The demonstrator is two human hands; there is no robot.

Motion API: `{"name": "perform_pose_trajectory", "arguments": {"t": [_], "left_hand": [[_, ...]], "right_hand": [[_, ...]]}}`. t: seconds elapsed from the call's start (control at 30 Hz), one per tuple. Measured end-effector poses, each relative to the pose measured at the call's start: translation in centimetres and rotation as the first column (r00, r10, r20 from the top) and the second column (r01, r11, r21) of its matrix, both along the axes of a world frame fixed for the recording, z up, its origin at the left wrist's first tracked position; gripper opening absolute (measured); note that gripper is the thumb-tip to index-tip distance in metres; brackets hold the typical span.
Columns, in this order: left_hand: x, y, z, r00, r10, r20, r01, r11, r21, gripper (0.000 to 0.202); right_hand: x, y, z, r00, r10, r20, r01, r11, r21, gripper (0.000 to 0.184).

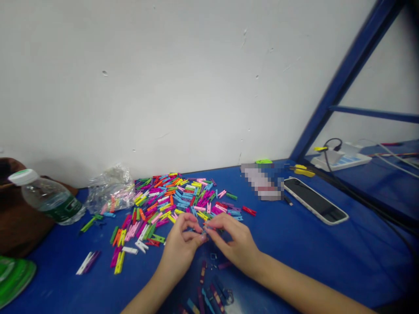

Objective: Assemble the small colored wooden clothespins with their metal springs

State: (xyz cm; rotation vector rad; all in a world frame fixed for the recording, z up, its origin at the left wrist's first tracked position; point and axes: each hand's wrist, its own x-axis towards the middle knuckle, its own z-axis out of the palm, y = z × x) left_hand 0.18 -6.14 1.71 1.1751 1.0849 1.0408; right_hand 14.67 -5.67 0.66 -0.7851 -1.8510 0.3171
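Observation:
My left hand [183, 240] and my right hand [236, 240] meet in front of a large spread of colourful mini clothespins [186, 196]. Thumb and fingers of both are pinched together around something tiny; fingers hide most of it and I cannot make out its kind. Just below the hands lie small wire pieces [214, 257]. Nearer to me is a loose group of dark purple and blue clothespin pieces [214, 294], with a coiled wire bit [230, 297] at its right. To the left, a white and a purple clothespin [88, 262] lie side by side.
A clear plastic bag [111, 189] and a water bottle [54, 198] stand at the left, by a brown bag [22, 222] and a green object [15, 279]. At the right are a phone [316, 200], cables, a power strip [343, 161] and a blue metal frame [337, 87].

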Motion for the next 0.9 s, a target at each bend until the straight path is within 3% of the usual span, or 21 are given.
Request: {"name": "perform_pose_trajectory", "arguments": {"t": [0.2,0.4,0.5,0.6,0.7,0.8,0.9], "left_hand": [[0.0,0.1,-0.3,0.997,-0.017,0.077,0.017,1.000,-0.005,0.032],[0.3,-0.2,-0.2,0.994,-0.039,0.103,0.034,0.998,0.046,0.030],[0.1,-0.5,-0.1,1.000,-0.008,0.001,0.008,0.987,0.163,0.021],[-0.3,-0.5,-0.1,0.989,0.061,-0.133,-0.018,0.951,0.308,0.021],[-0.6,-0.1,-0.2,0.985,0.048,-0.167,0.002,0.957,0.289,0.019],[-0.5,-0.1,-0.2,0.982,0.025,-0.186,0.022,0.968,0.250,0.021],[-0.2,-0.4,0.1,0.976,-0.013,-0.215,0.067,0.967,0.245,0.026]], "right_hand": [[0.0,-0.2,0.1,0.999,0.018,0.031,-0.020,0.998,0.053,0.009],[0.0,0.0,0.0,1.000,0.006,0.006,-0.006,0.992,-0.126,0.007],[-0.2,0.4,-0.7,1.000,0.011,-0.028,-0.018,0.961,-0.276,0.007],[-0.4,1.0,-1.2,0.977,-0.031,-0.210,-0.076,0.873,-0.482,0.006],[-0.2,1.7,-1.1,0.901,-0.063,-0.428,-0.249,0.734,-0.632,0.016],[0.2,2.2,-0.4,0.779,-0.100,-0.619,-0.457,0.586,-0.669,0.022],[0.5,2.2,0.4,0.677,-0.107,-0.728,-0.605,0.482,-0.633,0.022]]}}
